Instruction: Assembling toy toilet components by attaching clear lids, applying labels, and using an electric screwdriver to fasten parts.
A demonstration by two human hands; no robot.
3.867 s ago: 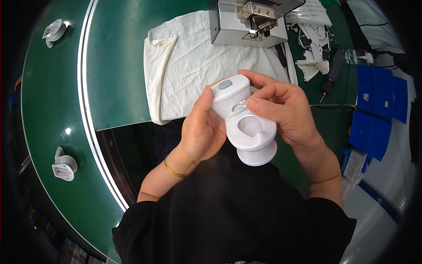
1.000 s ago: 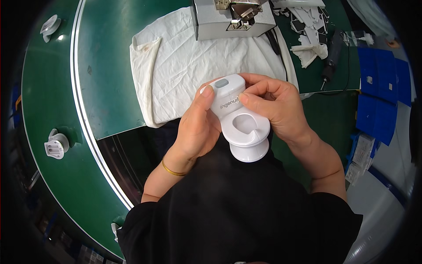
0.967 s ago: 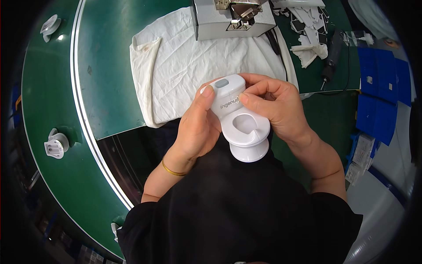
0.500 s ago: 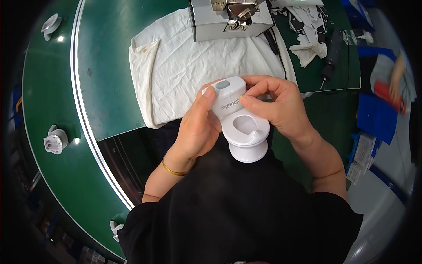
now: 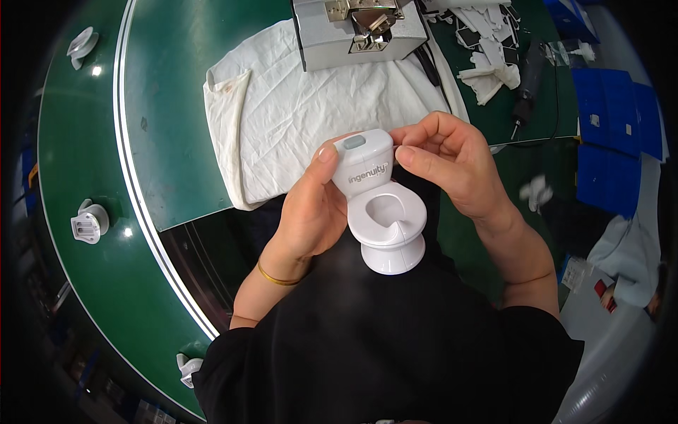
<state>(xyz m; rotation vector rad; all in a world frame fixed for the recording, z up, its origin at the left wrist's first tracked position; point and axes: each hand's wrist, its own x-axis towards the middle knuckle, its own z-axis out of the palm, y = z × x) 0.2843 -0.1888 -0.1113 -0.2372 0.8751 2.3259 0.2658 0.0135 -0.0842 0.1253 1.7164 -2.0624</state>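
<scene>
Left hand (image 5: 305,205): you hold toy toilet (image 5: 382,206) by tank (image 5: 363,162), likely steadying it | right hand (image 5: 462,172): narrow pinch alongside, contents unclear | cloth (image 5: 318,102) covers worktop's (image 5: 169,141) near edge

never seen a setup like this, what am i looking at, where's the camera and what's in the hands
There is no robot here, just a person's two bare hands. The view comes from a wide fisheye camera worn on the head, looking down, so straight edges bend near the rim.

The left hand holds a small white toilet-shaped piece with a grey button on top. The right hand is at its right side, thumb and forefinger close together; whether they pinch anything is hard to tell.

On the green table lie a white cloth, a grey boxy machine, white scraps and a dark hand tool. Similar pale pieces sit along the left.
</scene>
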